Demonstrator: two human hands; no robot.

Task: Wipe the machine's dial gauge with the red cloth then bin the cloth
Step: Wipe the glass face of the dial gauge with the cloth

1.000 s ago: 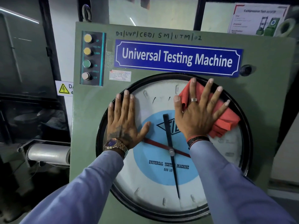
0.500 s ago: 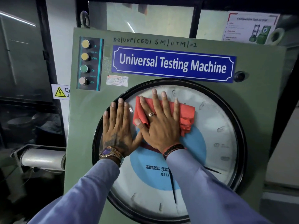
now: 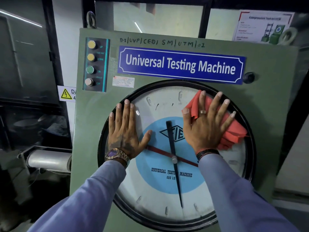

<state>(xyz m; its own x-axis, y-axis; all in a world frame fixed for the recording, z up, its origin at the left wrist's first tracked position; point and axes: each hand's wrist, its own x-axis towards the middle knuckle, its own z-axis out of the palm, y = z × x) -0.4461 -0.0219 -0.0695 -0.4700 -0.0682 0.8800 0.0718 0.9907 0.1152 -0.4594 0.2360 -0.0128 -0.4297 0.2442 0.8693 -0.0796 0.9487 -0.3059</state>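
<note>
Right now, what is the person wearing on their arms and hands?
Both arms are in long, light blue sleeves. The left hand has a dark tattoo across its back and a chunky metal wristwatch with a purplish face. The right hand wears a plain band ring on one finger and a dark beaded bracelet with a thin red thread at the wrist.

Right hand (image 3: pixel 206 126): flat, fingers spread, pressing cloth (image 3: pixel 232 129) on gauge (image 3: pixel 150 181), upper right near rim.
Left hand (image 3: pixel 125 131): flat on glass, left edge, bare.
Needles: black one pointing down, red one crossing it.
Sign (image 3: pixel 180 64): "Universal Testing Machine".
Buttons (image 3: pixel 91 63): four, upper left.
</note>
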